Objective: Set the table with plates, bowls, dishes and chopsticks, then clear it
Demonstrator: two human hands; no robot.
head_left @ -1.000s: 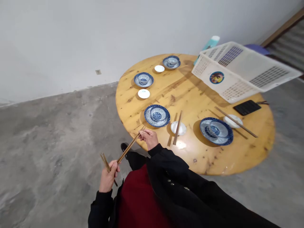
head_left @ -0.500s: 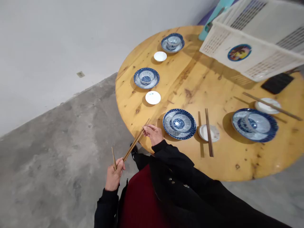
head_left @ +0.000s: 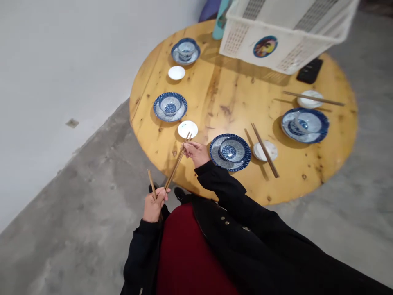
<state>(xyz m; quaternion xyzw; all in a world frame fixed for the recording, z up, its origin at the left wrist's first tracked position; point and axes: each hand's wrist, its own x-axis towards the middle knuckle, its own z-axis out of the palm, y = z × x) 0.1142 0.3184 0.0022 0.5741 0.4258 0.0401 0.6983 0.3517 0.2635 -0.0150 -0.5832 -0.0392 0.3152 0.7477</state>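
My left hand point(head_left: 156, 203) is closed around chopsticks, below the table's left edge. One chopstick point(head_left: 151, 184) sticks up on its own from that fist. A pair of chopsticks point(head_left: 174, 169) slants up from it to my right hand point(head_left: 196, 154), whose fingers pinch the pair near its upper end. The tips of this pair reach the near rim of a small white dish point(head_left: 187, 129), as seen from above; whether they touch it I cannot tell. Just right of my right hand, a blue-patterned plate point(head_left: 216, 157) carries a matching bowl point(head_left: 232, 150).
Two chopsticks point(head_left: 264, 149) rest across a white dish point(head_left: 270, 150). Farther right, chopsticks point(head_left: 333, 101) lie on another dish beside a plate with a bowl. More plates with bowls line the left of the round table point(head_left: 233, 110). A white basket point(head_left: 239, 39) and black phone point(head_left: 309, 71) are at the back.
The view has turned, so the table sits further left and more of it shows. Both hands still hold the chopsticks, and the pair now points more steeply upward, nearer the white dish.
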